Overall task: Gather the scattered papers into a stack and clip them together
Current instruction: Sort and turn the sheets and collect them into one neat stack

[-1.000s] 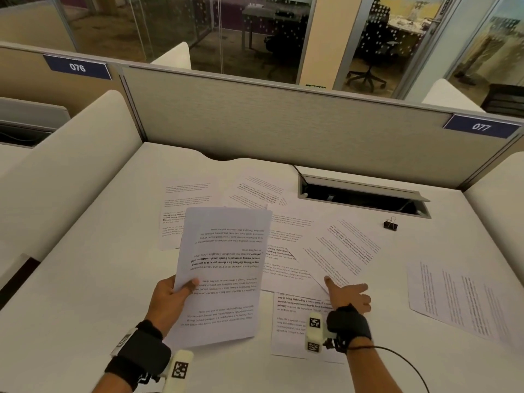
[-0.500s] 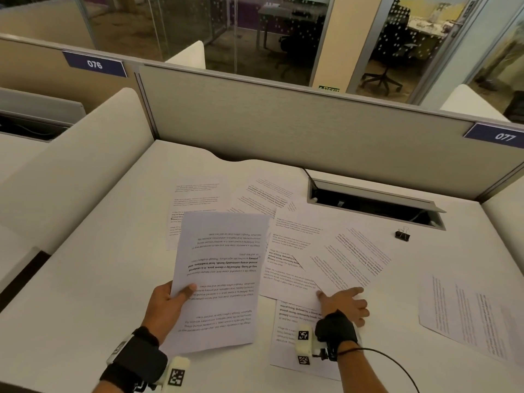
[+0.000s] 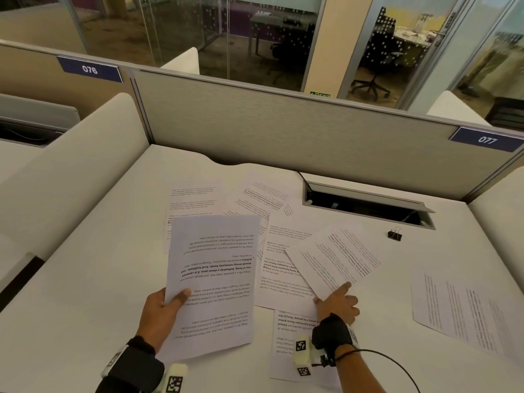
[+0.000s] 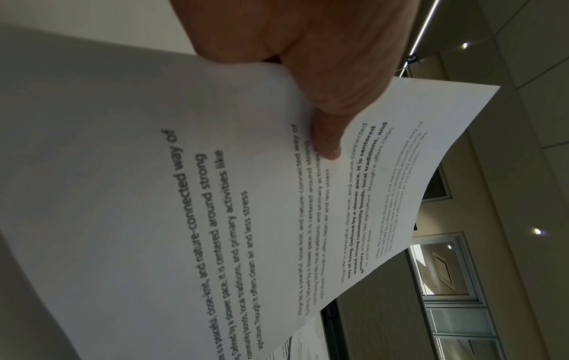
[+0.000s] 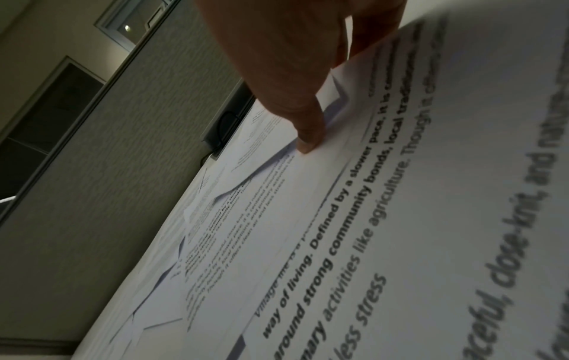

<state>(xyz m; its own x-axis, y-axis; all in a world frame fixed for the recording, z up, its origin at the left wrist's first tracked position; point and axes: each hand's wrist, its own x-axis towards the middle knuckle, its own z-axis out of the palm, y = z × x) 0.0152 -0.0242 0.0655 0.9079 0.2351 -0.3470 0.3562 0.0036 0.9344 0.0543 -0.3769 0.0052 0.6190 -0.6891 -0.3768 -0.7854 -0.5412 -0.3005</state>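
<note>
Head view: the left hand (image 3: 161,313) holds a gathered sheet (image 3: 211,282) above the near counter (image 3: 71,293); the right hand (image 3: 337,304) pinches a tilted sheet (image 3: 334,256) among loose papers (image 3: 283,268). One page (image 3: 465,310) lies far right; the binder clip (image 3: 394,234) sits unused.

Left wrist view: thumb clamps the sheet.

Right wrist view: a fingertip (image 5: 306,143) presses paper. Gathering looks barely started.
</note>
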